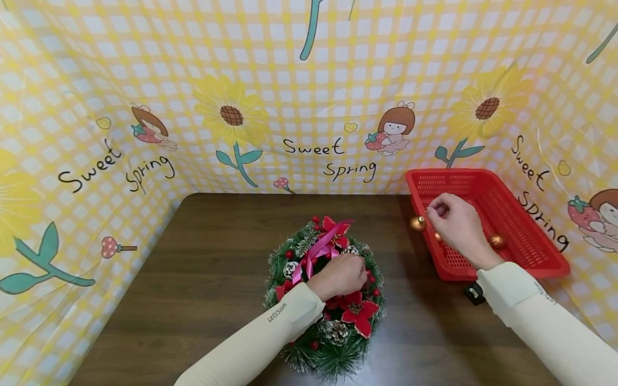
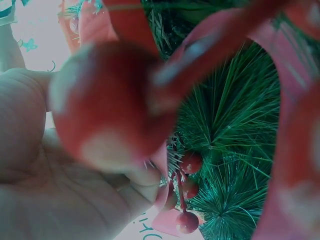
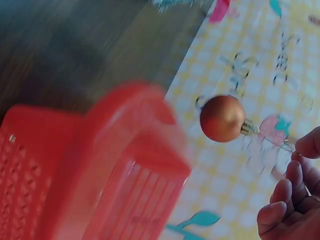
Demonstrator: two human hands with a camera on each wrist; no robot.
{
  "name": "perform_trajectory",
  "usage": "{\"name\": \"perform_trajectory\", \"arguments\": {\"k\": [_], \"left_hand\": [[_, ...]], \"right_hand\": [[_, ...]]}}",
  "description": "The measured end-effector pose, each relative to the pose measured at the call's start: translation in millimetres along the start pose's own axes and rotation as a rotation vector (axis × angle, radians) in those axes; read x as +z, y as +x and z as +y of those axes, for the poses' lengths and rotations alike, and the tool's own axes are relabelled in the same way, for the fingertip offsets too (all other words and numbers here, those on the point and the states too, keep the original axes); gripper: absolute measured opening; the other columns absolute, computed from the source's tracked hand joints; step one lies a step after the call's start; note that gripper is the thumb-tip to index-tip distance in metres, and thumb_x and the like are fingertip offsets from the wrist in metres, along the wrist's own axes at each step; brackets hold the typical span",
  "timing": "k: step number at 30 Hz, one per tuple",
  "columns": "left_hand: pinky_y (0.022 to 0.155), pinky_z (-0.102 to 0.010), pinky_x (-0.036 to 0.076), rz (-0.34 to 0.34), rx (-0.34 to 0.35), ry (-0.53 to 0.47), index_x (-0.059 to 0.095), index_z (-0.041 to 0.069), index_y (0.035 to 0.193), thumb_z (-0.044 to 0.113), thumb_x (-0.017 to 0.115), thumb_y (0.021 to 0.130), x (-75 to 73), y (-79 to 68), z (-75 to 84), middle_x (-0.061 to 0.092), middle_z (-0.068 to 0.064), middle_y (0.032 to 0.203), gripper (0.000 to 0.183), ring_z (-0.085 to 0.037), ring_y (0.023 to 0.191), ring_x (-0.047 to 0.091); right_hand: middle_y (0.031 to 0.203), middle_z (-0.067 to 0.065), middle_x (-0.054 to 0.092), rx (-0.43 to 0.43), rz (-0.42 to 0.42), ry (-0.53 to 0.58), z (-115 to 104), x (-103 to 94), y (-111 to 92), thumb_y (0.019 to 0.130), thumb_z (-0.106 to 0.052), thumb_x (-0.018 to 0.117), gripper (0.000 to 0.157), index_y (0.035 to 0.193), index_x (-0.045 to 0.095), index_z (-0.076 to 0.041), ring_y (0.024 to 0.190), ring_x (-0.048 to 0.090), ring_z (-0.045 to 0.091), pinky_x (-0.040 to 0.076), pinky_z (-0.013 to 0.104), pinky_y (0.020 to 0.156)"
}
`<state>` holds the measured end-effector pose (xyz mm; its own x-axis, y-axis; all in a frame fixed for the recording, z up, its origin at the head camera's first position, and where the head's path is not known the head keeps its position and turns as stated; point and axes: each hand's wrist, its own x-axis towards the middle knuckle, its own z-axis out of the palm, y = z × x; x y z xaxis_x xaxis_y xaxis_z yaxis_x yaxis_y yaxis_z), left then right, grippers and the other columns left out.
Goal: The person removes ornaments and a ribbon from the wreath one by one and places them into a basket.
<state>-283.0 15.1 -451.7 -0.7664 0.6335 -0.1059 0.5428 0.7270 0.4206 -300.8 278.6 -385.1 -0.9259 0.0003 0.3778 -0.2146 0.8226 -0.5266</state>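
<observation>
A green Christmas wreath (image 1: 333,359) with red poinsettias, berries, pinecones and a pink ribbon (image 1: 321,246) lies on the table. My left hand (image 1: 340,275) grips its upper right part, fingers curled in among the greenery. Close up in the left wrist view, a blurred red berry (image 2: 107,105) partly covers that hand (image 2: 30,165). Over the left rim of the red basket (image 1: 526,230), my right hand (image 1: 456,222) pinches the thin hanging loop of a gold bauble (image 3: 223,119). The bauble dangles from the fingertips, near the basket's outer left side in the head view.
Inside the basket sits another gold bauble (image 1: 496,242), with part of one more (image 1: 438,236) beside the right hand. A small black object (image 1: 475,294) lies by the basket's near edge. Yellow checked cloth (image 1: 309,107) walls in the dark wooden table (image 1: 207,279).
</observation>
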Motion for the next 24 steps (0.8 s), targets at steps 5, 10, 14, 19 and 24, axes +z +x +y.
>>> {"name": "perform_trajectory", "arguments": {"k": [5,10,14,19,24], "left_hand": [[0.046,-0.024,0.036,0.003,-0.001,-0.003,0.047,0.012,0.061,0.018,0.052,0.095,-0.6,-0.5,-0.3,0.045,-0.001,0.057,0.035,-0.013,0.046,0.039],[0.045,-0.024,0.035,0.002,0.000,-0.009,0.047,0.012,0.061,0.018,0.052,0.095,-1.3,-0.6,0.1,0.045,-0.001,0.056,0.034,-0.013,0.046,0.039],[0.044,-0.024,0.035,0.005,-0.001,-0.015,0.047,0.012,0.061,0.018,0.052,0.095,-1.3,-0.6,-0.1,0.045,-0.001,0.056,0.034,-0.012,0.045,0.039],[0.044,-0.025,0.035,0.006,-0.004,-0.026,0.047,0.012,0.061,0.018,0.052,0.095,-1.1,-0.6,-0.4,0.045,-0.001,0.054,0.035,-0.013,0.044,0.038],[0.044,-0.025,0.035,0.001,-0.005,-0.024,0.046,0.012,0.061,0.019,0.051,0.095,-1.2,-0.8,-0.4,0.044,-0.001,0.054,0.035,-0.012,0.044,0.037]], "right_hand": [[0.083,0.008,0.058,0.117,0.004,-0.039,21,-10.8,6,0.092,-0.024,0.053,0.017,0.092,0.060,-0.009,0.072,0.051,0.024,0.041,0.038,0.063],[0.086,0.011,0.058,0.193,-0.020,-0.050,37,-20.0,10,0.093,-0.027,0.049,0.023,0.096,0.059,-0.007,0.075,0.050,0.026,0.040,0.039,0.063],[0.086,0.012,0.058,0.230,-0.018,-0.068,46,-25.9,11,0.093,-0.026,0.049,0.022,0.096,0.059,-0.006,0.075,0.051,0.027,0.041,0.038,0.062],[0.086,0.013,0.059,0.268,-0.012,-0.096,53,-31.2,11,0.092,-0.024,0.049,0.022,0.097,0.058,-0.005,0.075,0.051,0.028,0.040,0.038,0.061],[0.086,0.014,0.060,0.288,-0.018,-0.112,60,-31.5,10,0.092,-0.023,0.049,0.023,0.098,0.058,-0.004,0.076,0.051,0.029,0.038,0.040,0.063]]}}
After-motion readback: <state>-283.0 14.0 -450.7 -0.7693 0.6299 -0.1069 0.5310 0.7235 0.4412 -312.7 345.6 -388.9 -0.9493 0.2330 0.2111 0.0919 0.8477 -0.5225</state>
